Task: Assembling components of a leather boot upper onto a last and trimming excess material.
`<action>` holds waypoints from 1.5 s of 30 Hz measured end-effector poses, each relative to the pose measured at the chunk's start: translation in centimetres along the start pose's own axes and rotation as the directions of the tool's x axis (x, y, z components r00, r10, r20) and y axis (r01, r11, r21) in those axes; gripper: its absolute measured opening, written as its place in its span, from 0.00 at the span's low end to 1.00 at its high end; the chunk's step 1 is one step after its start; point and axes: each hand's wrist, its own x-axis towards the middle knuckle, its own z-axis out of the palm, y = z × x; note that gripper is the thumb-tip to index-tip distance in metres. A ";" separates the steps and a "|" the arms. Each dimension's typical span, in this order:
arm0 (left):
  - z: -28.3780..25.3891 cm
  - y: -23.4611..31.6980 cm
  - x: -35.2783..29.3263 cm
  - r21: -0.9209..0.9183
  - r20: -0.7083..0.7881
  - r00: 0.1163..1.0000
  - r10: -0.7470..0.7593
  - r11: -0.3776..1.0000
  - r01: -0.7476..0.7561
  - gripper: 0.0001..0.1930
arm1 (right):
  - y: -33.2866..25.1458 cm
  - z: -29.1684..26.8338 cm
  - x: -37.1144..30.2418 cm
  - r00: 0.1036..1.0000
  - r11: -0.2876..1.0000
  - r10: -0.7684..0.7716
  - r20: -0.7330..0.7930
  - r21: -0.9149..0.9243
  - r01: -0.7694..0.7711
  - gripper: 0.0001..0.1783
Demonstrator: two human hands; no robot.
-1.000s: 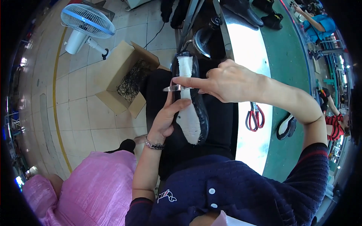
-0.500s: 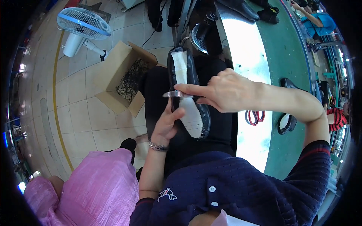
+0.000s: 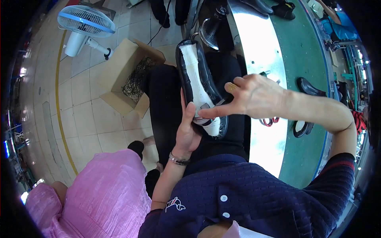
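A black shoe (image 3: 204, 75) rests sole-up over my lap, its white insole board showing between the gathered black edges. My left hand (image 3: 188, 129) is closed round its left side, the thumb near the sole. From the right, my right hand (image 3: 252, 97) reaches over with curled fingers, one digit pressing on the sole. A small greenish piece with a shiny end (image 3: 265, 73) pokes out beyond that hand; its kind is unclear. Under the pressing digit lies a grey, shiny strip (image 3: 203, 120), too small to make out.
An open cardboard box (image 3: 115, 77) with dark tangled strands and a white-blue fan (image 3: 85, 23) stand on the floor to the left. At right, a metal ledge (image 3: 266, 150) with red-handled scissors (image 3: 270, 121) borders a green bench (image 3: 301, 158) bearing shoes. A person in pink (image 3: 103, 186) is at lower left.
My left hand has shifted right and up along the shoe. My right hand has turned and moved right, and the metal band formerly across the sole's middle is no longer there.
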 end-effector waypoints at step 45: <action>-3.7 2.5 -0.4 0.329 -0.119 0.792 -0.599 0.729 0.601 0.49 | -5.7 0.6 -0.7 0.992 0.964 0.123 0.031 0.235 -0.127 0.39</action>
